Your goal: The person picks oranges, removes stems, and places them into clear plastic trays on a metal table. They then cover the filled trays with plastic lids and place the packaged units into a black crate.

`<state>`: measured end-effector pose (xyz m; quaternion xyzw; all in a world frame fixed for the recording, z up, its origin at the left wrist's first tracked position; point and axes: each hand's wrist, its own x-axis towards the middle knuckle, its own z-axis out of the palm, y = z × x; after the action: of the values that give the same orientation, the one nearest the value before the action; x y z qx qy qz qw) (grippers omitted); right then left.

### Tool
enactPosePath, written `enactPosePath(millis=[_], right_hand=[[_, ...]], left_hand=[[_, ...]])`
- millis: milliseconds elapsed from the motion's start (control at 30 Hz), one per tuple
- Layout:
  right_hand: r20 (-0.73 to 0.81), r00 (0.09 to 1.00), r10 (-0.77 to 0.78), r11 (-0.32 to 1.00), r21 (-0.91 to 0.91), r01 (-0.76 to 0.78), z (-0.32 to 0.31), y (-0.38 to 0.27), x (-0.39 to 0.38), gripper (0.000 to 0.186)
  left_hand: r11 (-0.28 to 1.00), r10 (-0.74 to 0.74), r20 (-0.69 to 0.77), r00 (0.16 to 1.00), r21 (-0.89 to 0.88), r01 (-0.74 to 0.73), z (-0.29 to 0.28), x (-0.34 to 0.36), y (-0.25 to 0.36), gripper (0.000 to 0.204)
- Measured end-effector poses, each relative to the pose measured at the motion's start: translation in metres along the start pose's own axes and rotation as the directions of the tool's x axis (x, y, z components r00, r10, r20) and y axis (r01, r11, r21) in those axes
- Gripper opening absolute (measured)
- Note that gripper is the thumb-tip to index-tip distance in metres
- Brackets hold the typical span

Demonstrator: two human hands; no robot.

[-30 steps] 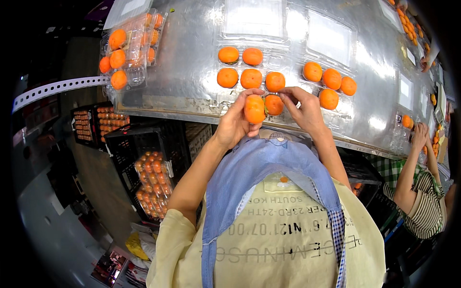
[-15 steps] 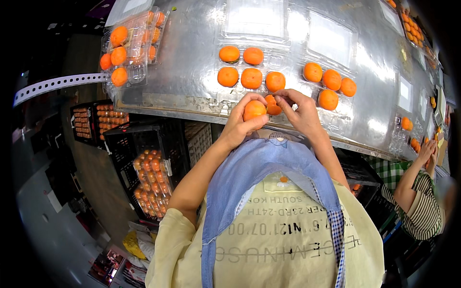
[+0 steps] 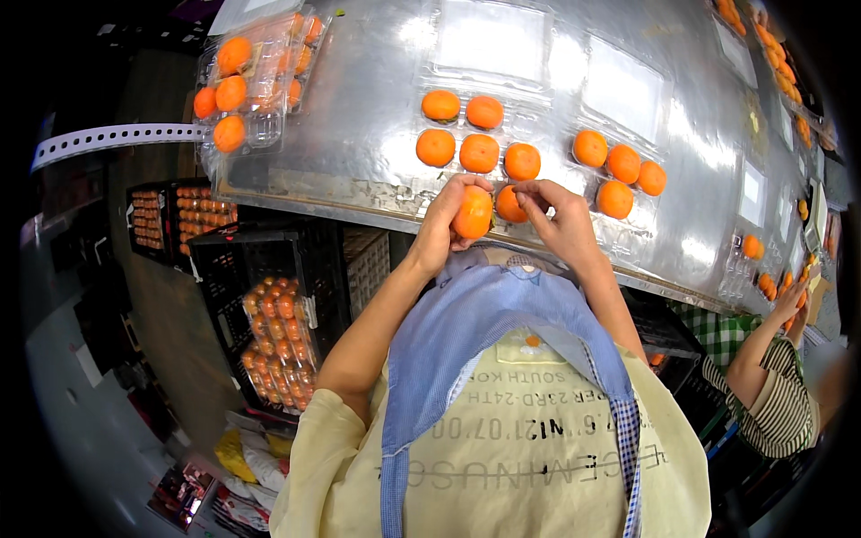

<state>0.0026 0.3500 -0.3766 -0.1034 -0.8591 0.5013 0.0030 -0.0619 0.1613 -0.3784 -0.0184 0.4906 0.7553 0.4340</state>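
My left hand (image 3: 441, 224) is wrapped round an orange persimmon (image 3: 473, 212), held at the table's near edge. My right hand (image 3: 560, 215) is just right of that fruit, thumb and fingers pinched; whatever is between them is too small to make out. Behind my hands another persimmon (image 3: 509, 204) sits in a clear plastic tray, with several more persimmons (image 3: 480, 154) in rows beyond it. To the right, a second tray holds several persimmons (image 3: 623, 163). Clear open lids (image 3: 486, 40) lie flat beyond both trays on the metal table (image 3: 368, 81).
Stacked clear trays of persimmons (image 3: 235, 56) stand at the table's left, beside a perforated white strip (image 3: 108, 143). Below are black crates (image 3: 213, 269) of packed fruit. At the right a co-worker's arm (image 3: 753, 354) reaches toward more fruit and trays along the table.
The persimmon in my left hand has turned and my fingers have shifted round it. My right hand stays close by, fingers pinched. The view has shifted slightly, and the co-worker's hands have moved.
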Motion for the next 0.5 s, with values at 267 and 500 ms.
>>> enactPosePath(millis=[267,500], right_hand=[[0.008,1.0,-0.012,0.998,-0.054,0.012,0.004,-0.007,0.001,0.016],[0.037,0.999,-0.016,0.997,-0.077,0.019,0.008,-0.008,0.001,0.016]], left_hand=[[0.914,0.262,0.017,0.965,0.317,-0.254,-0.009,0.0,0.008,0.053],[0.908,0.289,-0.021,0.957,0.324,-0.266,-0.017,-0.004,0.012,0.047]])
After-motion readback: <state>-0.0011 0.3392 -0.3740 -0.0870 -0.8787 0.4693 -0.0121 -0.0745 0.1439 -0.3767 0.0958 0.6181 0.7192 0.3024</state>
